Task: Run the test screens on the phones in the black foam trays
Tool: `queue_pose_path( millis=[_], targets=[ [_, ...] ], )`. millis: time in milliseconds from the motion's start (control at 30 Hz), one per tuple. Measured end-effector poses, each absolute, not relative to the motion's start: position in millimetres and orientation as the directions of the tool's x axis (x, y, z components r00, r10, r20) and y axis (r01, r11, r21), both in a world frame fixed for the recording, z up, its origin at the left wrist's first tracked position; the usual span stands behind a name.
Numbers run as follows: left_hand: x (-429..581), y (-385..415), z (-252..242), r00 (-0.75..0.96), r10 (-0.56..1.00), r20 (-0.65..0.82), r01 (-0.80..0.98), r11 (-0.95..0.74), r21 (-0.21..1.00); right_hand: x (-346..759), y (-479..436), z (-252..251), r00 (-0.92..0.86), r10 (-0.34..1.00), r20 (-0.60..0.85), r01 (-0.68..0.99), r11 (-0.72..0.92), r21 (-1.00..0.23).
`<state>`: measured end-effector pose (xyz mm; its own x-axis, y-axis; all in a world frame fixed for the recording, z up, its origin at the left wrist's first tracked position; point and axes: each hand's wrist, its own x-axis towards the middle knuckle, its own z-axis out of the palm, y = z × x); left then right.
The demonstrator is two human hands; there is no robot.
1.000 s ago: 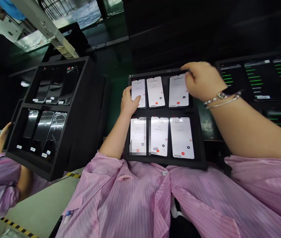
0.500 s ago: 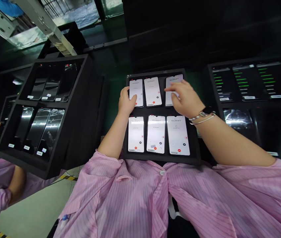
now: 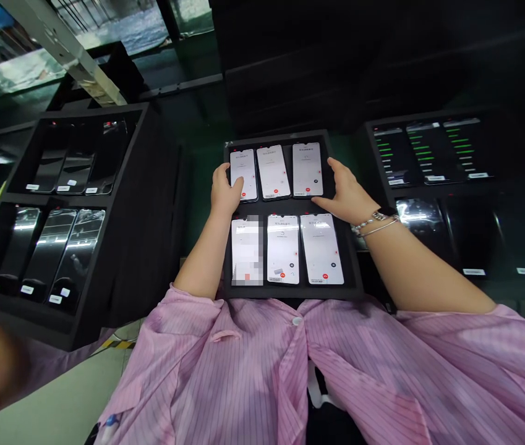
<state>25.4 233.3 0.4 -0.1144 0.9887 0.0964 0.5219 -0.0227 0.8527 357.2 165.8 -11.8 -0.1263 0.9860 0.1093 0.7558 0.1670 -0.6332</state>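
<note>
A black phone tray (image 3: pixel 285 207) rests in front of me at my waist, holding several smartphones in two rows. Their screens are lit white, with small red buttons near the bottom. My left hand (image 3: pixel 226 193) holds the tray's left side, fingers along the outer edge and thumb over the upper left phone (image 3: pixel 244 167). On the right side, my right hand (image 3: pixel 349 193) is open, its fingers spread at the tray edge and its thumb just below the upper right phone (image 3: pixel 307 167). The lower left phone (image 3: pixel 245 253) is partly blurred by pixels.
A tall black case (image 3: pixel 65 198) with several dark labelled phones stands at left. At right lies another dark tray (image 3: pixel 373 191); some phones in it show green lines. A co-worker's arm (image 3: pixel 5 358) shows at lower left. A metal post (image 3: pixel 65 52) slants at upper left.
My right hand has moved off the upper right phone to the tray's right edge, uncovering that screen. My left hand stays in place. The whole view has shifted slightly.
</note>
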Motion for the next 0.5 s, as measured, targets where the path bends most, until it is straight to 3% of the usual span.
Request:
queue_pose_path(
  millis=[100,200,400,500],
  targets=[
    [24,236,-6,-0.140,0.982,0.123,0.494,-0.039,0.869,352,158,-10,-0.125,0.964,0.233,0.783,0.240,-0.574],
    [21,239,-10,-0.176,0.970,0.168,0.434,-0.077,0.898,350,156,-9,-0.152,0.953,0.261,0.792,0.276,-0.544],
    [12,209,-15,-0.241,0.946,0.214,0.360,-0.118,0.926,350,157,-7,-0.110,0.957,0.266,0.745,0.257,-0.616],
    [0,154,-18,-0.141,0.960,0.243,0.382,-0.174,0.908,356,136,8,-0.053,0.923,0.380,0.694,0.308,-0.651]
  ],
)
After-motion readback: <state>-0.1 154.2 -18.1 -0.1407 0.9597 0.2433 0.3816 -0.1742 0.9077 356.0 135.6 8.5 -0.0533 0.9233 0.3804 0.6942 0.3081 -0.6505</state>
